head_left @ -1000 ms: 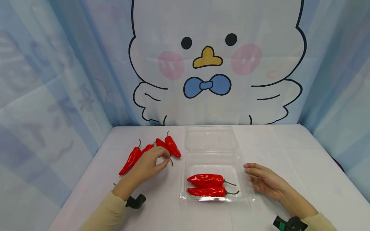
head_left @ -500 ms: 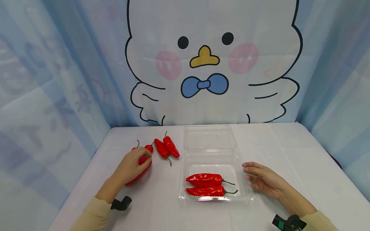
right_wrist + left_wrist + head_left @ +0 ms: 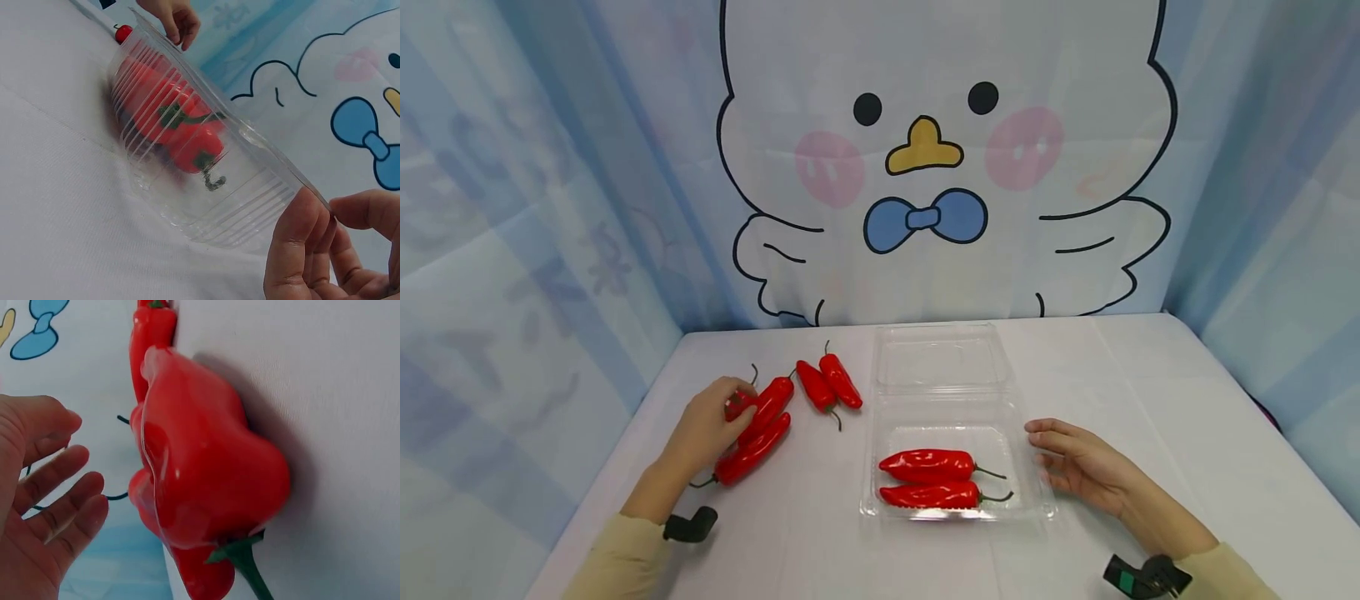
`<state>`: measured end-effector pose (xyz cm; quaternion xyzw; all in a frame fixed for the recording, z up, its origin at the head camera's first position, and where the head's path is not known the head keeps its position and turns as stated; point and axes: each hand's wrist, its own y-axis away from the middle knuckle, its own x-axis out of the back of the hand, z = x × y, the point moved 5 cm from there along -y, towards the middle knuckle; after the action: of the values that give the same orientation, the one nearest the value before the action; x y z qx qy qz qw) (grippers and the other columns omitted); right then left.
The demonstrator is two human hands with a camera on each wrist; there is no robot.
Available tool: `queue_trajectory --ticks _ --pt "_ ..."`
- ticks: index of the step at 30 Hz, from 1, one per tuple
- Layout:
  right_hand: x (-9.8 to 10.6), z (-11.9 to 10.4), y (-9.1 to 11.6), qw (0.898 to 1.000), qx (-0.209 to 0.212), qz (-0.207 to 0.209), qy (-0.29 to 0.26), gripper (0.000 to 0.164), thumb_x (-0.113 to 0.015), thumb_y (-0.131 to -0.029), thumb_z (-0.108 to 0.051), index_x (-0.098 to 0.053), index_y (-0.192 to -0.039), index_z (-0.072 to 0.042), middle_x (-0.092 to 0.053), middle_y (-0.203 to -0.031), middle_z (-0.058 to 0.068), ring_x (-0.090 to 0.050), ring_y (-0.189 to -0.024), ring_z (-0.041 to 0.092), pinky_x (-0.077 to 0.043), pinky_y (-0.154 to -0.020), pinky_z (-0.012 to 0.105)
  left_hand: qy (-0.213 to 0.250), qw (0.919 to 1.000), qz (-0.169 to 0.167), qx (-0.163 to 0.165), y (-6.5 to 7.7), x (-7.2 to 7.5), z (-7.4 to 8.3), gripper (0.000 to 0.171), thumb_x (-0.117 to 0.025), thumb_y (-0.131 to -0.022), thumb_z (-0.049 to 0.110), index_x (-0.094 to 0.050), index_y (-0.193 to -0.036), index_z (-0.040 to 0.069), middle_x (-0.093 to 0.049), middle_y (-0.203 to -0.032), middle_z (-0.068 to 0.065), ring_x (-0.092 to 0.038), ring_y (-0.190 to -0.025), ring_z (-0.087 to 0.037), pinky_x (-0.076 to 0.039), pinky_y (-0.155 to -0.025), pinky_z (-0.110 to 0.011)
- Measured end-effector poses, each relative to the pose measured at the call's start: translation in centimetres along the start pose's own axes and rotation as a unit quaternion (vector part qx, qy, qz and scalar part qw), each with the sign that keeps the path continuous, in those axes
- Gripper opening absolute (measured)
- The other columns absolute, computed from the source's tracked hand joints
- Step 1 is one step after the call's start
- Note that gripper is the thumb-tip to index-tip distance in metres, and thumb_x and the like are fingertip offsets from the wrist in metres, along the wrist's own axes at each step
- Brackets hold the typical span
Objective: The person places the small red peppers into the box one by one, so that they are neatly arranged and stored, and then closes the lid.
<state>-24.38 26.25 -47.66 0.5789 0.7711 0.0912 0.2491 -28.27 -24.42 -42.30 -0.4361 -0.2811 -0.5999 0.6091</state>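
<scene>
My left hand (image 3: 709, 423) hovers over the leftmost of several red chili peppers, its fingers bent and spread. In the left wrist view the hand (image 3: 47, 478) holds nothing, and a large pepper (image 3: 200, 450) fills the middle. A partly hidden pepper (image 3: 740, 406) lies behind the fingers, beside a long one (image 3: 772, 402) and a nearer one (image 3: 752, 452). My right hand (image 3: 1086, 462) pinches the right rim of a clear plastic clamshell container (image 3: 244, 212) between thumb and fingers. Inside the container are two peppers, the farther (image 3: 928, 465) and the nearer (image 3: 928, 496).
Two more peppers, one (image 3: 816, 386) beside another (image 3: 841, 382), lie between the left cluster and the container. The container's raised lid (image 3: 943, 358) folds back toward the printed curtain (image 3: 925, 275). A white cloth (image 3: 820, 533) covers the table.
My left hand has moved left, from the peppers beside the container to the leftmost one, uncovering those it passed. The right hand has stayed at the container's rim.
</scene>
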Motion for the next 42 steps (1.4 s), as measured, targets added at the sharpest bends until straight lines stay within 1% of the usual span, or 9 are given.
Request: queue_trajectory --ticks 6,9,12,17,25,29,33,37,42 --pt "0.0 0.1 -0.1 1.000 0.003 0.005 -0.002 0.010 -0.059 -0.105 -0.019 -0.059 -0.116 -0.018 -0.059 -0.105 -0.005 -0.059 -0.085 0.007 -0.060 -0.072 0.022 -0.013 0.9966 -0.026 0.077 -0.7 0.1 -1.5 0.047 -0.075 -0.092 0.016 -0.054 -0.132 0.001 -0.061 -0.126 -0.022 -0.061 -0.105 -0.036 -0.063 -0.083 -0.046" --pt "0.1 0.2 -0.2 1.000 0.003 0.006 -0.003 0.010 -0.059 -0.106 -0.019 -0.059 -0.116 -0.018 -0.059 -0.105 -0.005 -0.059 -0.084 0.007 -0.059 -0.072 0.022 -0.021 0.9940 -0.039 0.100 -0.8 0.0 -2.2 0.049 -0.073 -0.093 0.016 -0.052 -0.134 -0.003 -0.060 -0.129 -0.025 -0.060 -0.108 -0.038 -0.062 -0.087 -0.049" --pt "0.2 0.3 -0.2 1.000 0.002 0.008 -0.001 0.010 -0.058 -0.106 -0.019 -0.058 -0.116 -0.018 -0.059 -0.104 -0.005 -0.059 -0.084 0.007 -0.059 -0.072 0.022 -0.027 0.9916 -0.054 0.115 -0.8 -0.1 -2.8 0.049 -0.071 -0.094 0.016 -0.052 -0.134 -0.006 -0.060 -0.129 -0.028 -0.061 -0.108 -0.040 -0.061 -0.088 -0.051" --pt "0.1 0.2 -0.2 1.000 0.004 0.005 0.005 0.011 -0.058 -0.106 -0.020 -0.057 -0.117 -0.017 -0.059 -0.104 -0.005 -0.058 -0.085 0.008 -0.059 -0.073 0.022 -0.026 0.9890 -0.073 0.126 -1.0 -0.1 -3.5 0.049 -0.070 -0.094 0.015 -0.052 -0.134 -0.007 -0.059 -0.129 -0.029 -0.060 -0.108 -0.042 -0.061 -0.088 -0.050" --pt "0.0 0.1 -0.3 1.000 0.002 0.010 0.009 0.014 -0.058 -0.106 -0.021 -0.057 -0.119 -0.016 -0.059 -0.104 -0.004 -0.059 -0.085 0.008 -0.060 -0.074 0.022 0.002 0.9846 -0.094 0.148 -0.9 -0.5 -3.8 0.054 -0.076 -0.090 0.019 -0.054 -0.133 -0.006 -0.062 -0.126 -0.028 -0.063 -0.106 -0.039 -0.064 -0.079 -0.044" --pt "0.0 0.1 -0.2 1.000 0.000 0.012 0.008 0.013 -0.059 -0.106 -0.021 -0.057 -0.119 -0.017 -0.060 -0.104 -0.004 -0.060 -0.085 0.008 -0.060 -0.075 0.022 -0.001 0.9855 -0.093 0.142 -0.9 -0.7 -3.8 0.056 -0.075 -0.087 0.017 -0.053 -0.133 -0.006 -0.061 -0.129 -0.029 -0.063 -0.107 -0.039 -0.064 -0.077 -0.043" --pt "0.0 0.1 -0.3 1.000 0.004 0.005 0.005 0.012 -0.058 -0.106 -0.020 -0.057 -0.118 -0.016 -0.061 -0.104 -0.004 -0.060 -0.085 0.007 -0.060 -0.074 0.022 -0.008 0.9865 -0.089 0.137 -0.9 -0.9 -3.9 0.055 -0.072 -0.086 0.017 -0.053 -0.133 -0.005 -0.062 -0.130 -0.029 -0.064 -0.108 -0.041 -0.063 -0.079 -0.045" --pt "0.0 0.1 -0.2 1.000 0.006 0.003 0.006 0.011 -0.058 -0.106 -0.019 -0.057 -0.117 -0.017 -0.061 -0.104 -0.004 -0.059 -0.084 0.007 -0.059 -0.073 0.022 -0.011 0.9859 -0.087 0.142 -0.9 -1.0 -4.0 0.054 -0.071 -0.086 0.017 -0.053 -0.132 -0.005 -0.062 -0.128 -0.030 -0.065 -0.107 -0.041 -0.062 -0.081 -0.046" --pt "-0.1 0.1 -0.2 1.000 0.008 0.002 0.006 0.012 -0.058 -0.106 -0.019 -0.058 -0.118 -0.017 -0.061 -0.105 -0.004 -0.059 -0.085 0.007 -0.060 -0.073 0.022 -0.004 0.9842 -0.087 0.154 -1.0 -1.0 -3.9 0.055 -0.072 -0.085 0.015 -0.051 -0.132 -0.005 -0.063 -0.126 -0.032 -0.065 -0.104 -0.040 -0.063 -0.080 -0.045"
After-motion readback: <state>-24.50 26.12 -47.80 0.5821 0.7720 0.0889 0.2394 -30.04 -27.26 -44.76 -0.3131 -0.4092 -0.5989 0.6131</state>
